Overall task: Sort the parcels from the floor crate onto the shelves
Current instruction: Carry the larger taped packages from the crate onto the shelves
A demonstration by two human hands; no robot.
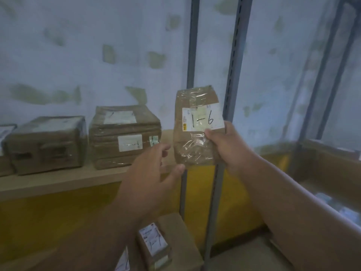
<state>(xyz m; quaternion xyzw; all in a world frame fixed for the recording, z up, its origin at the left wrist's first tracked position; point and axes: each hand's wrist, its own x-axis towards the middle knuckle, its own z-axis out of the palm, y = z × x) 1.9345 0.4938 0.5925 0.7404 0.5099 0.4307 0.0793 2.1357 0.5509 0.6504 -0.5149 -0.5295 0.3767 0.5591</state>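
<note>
Our right hand (226, 141) pinches the parcel (195, 130) marked "1-6" by its right edge, upright before the shelf (58, 180). Our left hand (154, 173) hovers just beside it, fingers loosely spread, holding nothing. Other labels blur; lower boxes (168, 243) are cut off.

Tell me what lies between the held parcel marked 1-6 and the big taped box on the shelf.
In the head view, only the left hand's fingertips reach into that gap; otherwise bare shelf separates the parcel from the taped box.
</note>
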